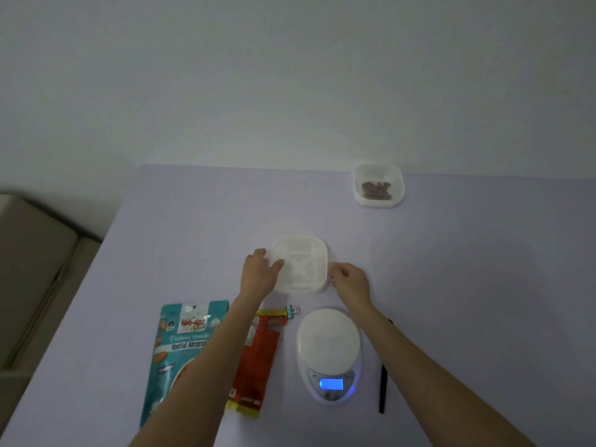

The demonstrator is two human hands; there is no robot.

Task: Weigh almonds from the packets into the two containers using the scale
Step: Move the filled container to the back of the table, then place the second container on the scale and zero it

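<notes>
An empty white square container (303, 264) with a perforated bottom sits mid-table. My left hand (259, 274) grips its left rim and my right hand (350, 282) pinches its right rim. A second white container (379, 185), holding brown almonds, stands at the far right near the table's back edge. The white digital scale (329, 353), with a lit blue display and a bare platform, lies close to me. A teal packet marked Roasted Almonds (180, 346) lies at the left. Beside it is a red packet (258, 359), partly under my left forearm.
A small binder clip (292, 310) sits at the red packet's top. A thin black stick (383, 388) lies right of the scale. The lilac table (483, 285) ends at a white wall behind; a beige sofa (35, 269) stands off its left edge.
</notes>
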